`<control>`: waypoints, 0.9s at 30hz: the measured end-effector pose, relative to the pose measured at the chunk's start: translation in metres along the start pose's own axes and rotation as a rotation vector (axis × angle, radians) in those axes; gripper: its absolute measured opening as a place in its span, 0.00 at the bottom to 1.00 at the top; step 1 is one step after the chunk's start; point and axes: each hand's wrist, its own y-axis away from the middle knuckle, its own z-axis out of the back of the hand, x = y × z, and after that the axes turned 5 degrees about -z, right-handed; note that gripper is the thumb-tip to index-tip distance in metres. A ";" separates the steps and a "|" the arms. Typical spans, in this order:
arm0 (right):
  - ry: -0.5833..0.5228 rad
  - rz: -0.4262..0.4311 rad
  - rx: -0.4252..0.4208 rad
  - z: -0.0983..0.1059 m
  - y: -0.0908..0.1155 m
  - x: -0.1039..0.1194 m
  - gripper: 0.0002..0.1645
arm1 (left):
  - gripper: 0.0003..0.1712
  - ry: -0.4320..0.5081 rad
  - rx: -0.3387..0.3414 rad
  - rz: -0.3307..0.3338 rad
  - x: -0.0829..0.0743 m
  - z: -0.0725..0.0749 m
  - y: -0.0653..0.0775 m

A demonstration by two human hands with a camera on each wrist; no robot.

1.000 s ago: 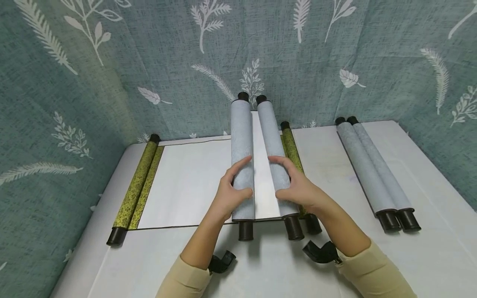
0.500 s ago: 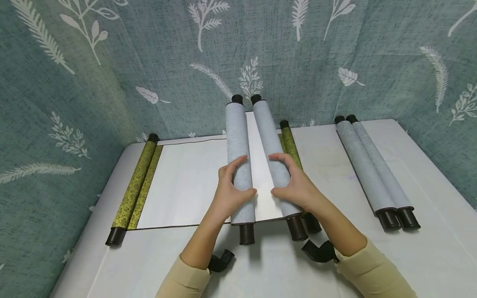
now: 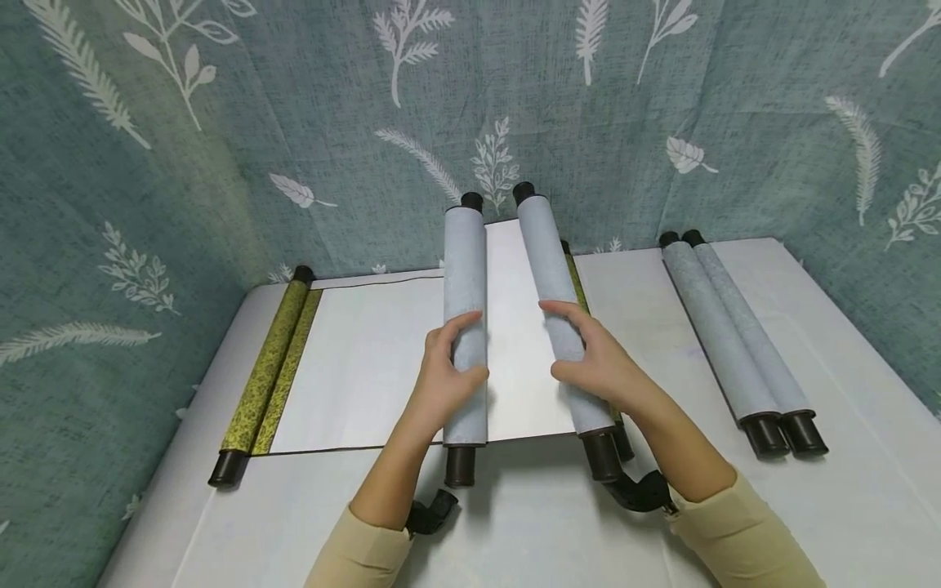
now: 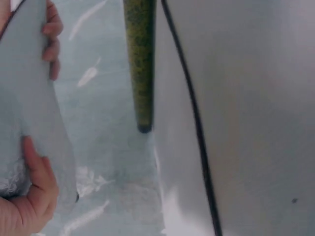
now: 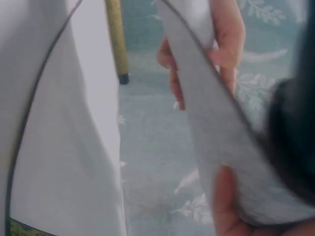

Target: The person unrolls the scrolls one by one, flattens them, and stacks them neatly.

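Observation:
In the head view my left hand (image 3: pixel 443 376) grips a pale grey-blue scroll roll (image 3: pixel 465 261) with dark end knobs, thumb and fingers curled round it. My right hand (image 3: pixel 601 363) holds the matching roll (image 3: pixel 544 245) the same way, tilted slightly. White paper (image 3: pixel 518 351) spans between the two rolls, above the table. Beneath and to the left lies an unrolled scroll: a white sheet (image 3: pixel 367 359) with a yellow-green patterned roll (image 3: pixel 268 376) at its left end. Its right yellow-green roll (image 3: pixel 577 278) is mostly hidden. Both wrist views show hands round the grey-blue material, partly blurred.
Two more grey-blue rolls (image 3: pixel 724 335) lie side by side on the right of the white-covered table (image 3: pixel 831 343). A green leaf-patterned cloth (image 3: pixel 353 180) stands behind and beside the table. Black wrist mounts (image 3: pixel 432 513) sit under the forearms.
My hands have moved apart, the left roll shifting left and the right roll going right. A wider strip of white paper shows between them, and more of the right yellow-green roll is covered.

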 end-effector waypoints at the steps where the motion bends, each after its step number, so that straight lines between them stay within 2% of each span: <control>1: 0.004 0.007 -0.015 0.000 0.000 0.000 0.46 | 0.39 -0.002 -0.002 0.010 0.000 0.000 0.000; 6: 0.010 0.025 -0.074 -0.001 0.000 -0.001 0.48 | 0.41 0.005 -0.008 0.040 0.001 -0.001 0.000; 19: 0.001 0.039 -0.081 0.005 -0.001 0.001 0.46 | 0.40 -0.047 -0.023 -0.033 0.003 0.008 -0.002; 27: 0.023 0.010 -0.080 0.010 -0.002 -0.003 0.42 | 0.38 0.009 -0.029 -0.012 0.005 0.014 -0.001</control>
